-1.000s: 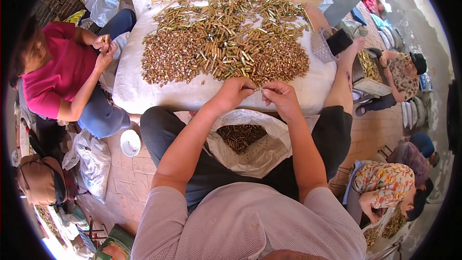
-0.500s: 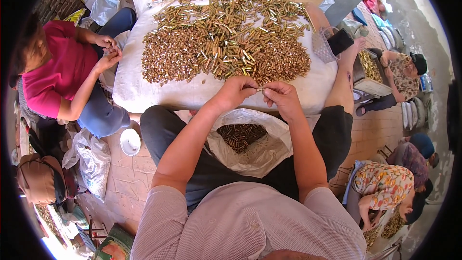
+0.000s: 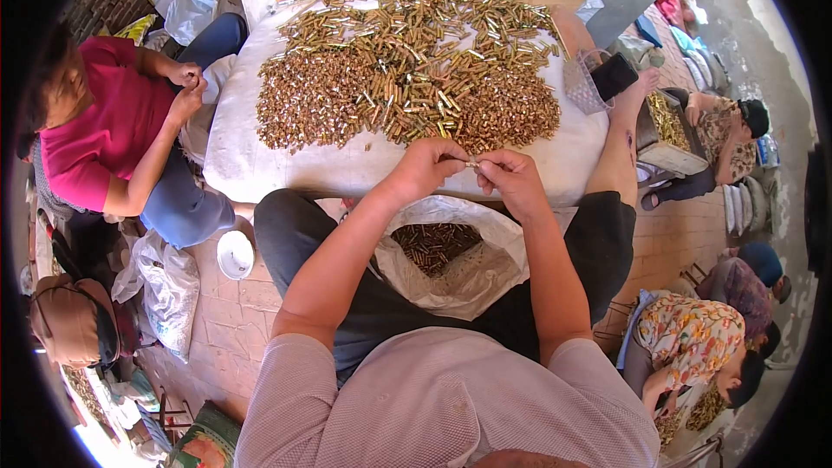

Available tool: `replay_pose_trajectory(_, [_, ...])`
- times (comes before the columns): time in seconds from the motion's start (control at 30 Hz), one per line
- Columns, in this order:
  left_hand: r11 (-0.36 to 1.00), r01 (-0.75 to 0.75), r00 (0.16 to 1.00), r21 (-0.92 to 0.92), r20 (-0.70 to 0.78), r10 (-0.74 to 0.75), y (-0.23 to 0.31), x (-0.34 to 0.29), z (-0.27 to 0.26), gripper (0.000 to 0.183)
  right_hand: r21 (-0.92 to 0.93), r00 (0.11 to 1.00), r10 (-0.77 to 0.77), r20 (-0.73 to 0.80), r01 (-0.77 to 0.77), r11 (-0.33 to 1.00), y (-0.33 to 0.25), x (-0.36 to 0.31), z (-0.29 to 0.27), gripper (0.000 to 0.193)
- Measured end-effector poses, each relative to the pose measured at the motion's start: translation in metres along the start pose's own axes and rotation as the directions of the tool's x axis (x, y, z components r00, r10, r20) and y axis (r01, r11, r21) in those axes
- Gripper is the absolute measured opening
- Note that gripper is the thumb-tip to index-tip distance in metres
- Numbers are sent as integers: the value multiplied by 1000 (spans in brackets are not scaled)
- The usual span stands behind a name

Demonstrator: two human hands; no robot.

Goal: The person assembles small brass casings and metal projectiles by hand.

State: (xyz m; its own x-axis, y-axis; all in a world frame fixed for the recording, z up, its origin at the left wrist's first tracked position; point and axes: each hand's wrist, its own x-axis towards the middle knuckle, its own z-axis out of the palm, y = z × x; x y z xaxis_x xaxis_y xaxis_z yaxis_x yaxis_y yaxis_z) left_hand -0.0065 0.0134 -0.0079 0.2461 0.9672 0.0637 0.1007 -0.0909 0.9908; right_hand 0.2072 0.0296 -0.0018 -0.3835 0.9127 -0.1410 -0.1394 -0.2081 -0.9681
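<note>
left hand + right hand: both pinching one small part between fingertips | over table, by near edge | grip near-unchanged vs a second ago | likely same piece in work

1 small metal piece, mostly hidden, is pinched between the fingertips of the left hand and right hand. Beyond it, slim brass-coloured cylinders lie loose at all angles on the white-covered table, between and behind 2 heaps of short coppery pieces.
</note>
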Motion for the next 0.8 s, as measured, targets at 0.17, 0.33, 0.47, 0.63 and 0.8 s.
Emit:
replay_pose_trajectory(0.17, [987,93,994,-129,62,-86,4,-2,4,11,308,988,113,105,-140,941,6,-1,-4,11])
replay_pose_trajectory(0.33, [948,206,976,-244,116,-182,11,-5,4,11,340,986,133,100,-160,927,0,-5,2,10])
replay_pose_trajectory(0.47, [998,10,1000,55,-3,-10,2,7,-17,15,138,983,150,106,-164,977,-10,-9,8,8])
replay_pose_trajectory(0.63, [629,-79,943,773,-147,298,6,15,-22,16,-400,886,228,404,-53,915,-27,-17,27,7])
replay_pose_trajectory(0.8, [420,-122,937,899,-34,346,-3,21,-14,16,-495,938,102,332,81,865,-16,-6,6,6])
